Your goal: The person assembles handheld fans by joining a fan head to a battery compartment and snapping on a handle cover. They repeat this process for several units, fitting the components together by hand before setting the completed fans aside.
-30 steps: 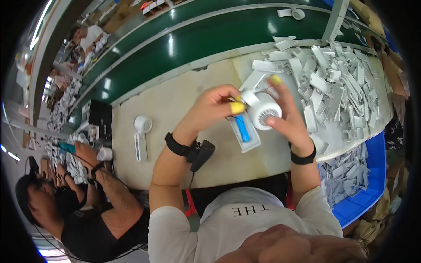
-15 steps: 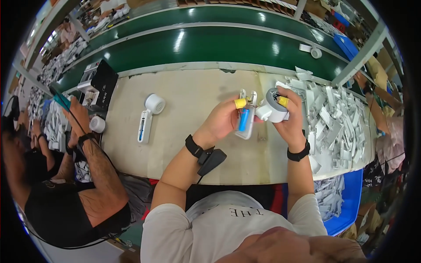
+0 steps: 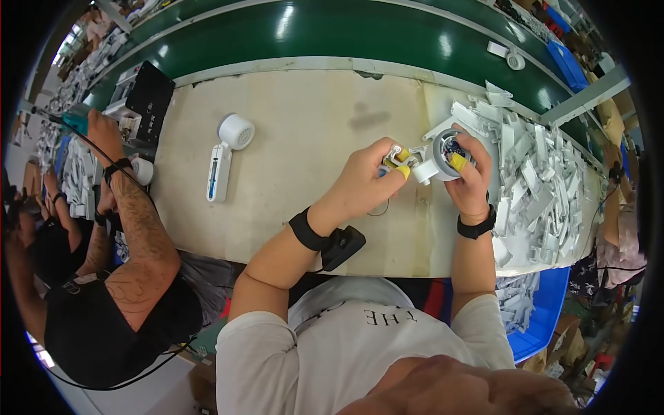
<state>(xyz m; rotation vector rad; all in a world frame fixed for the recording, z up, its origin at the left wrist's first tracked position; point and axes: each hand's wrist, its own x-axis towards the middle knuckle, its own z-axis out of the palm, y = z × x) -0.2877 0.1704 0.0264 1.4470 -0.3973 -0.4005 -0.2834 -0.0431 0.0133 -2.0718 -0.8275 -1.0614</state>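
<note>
My left hand [image 3: 356,176] is closed around a white plastic handle piece, mostly hidden by the fingers. A bit of its blue battery shows below the thumb. In my right hand [image 3: 473,187] is a round white-and-grey device head [image 3: 428,170], its open side showing dark parts and wires inside. The short neck of the head faces the top of the handle piece, very close to it; whether they touch I cannot tell. Yellow wraps cover some of my fingertips. To the left on the table lies a similar handheld device [image 3: 236,132] with a round head and a slim handle.
White plastic parts [image 3: 536,176] are heaped on the right of the table [image 3: 290,104]. Below them stands a blue bin [image 3: 550,311] of parts. A green conveyor [image 3: 360,34] runs behind. At left are a black machine [image 3: 152,100] and a co-worker's arm [image 3: 142,214] holding a teal tool.
My left hand has turned the handle piece, so its battery is now mostly covered. Both hands have drawn the two parts closer together. The view has shifted slightly.
</note>
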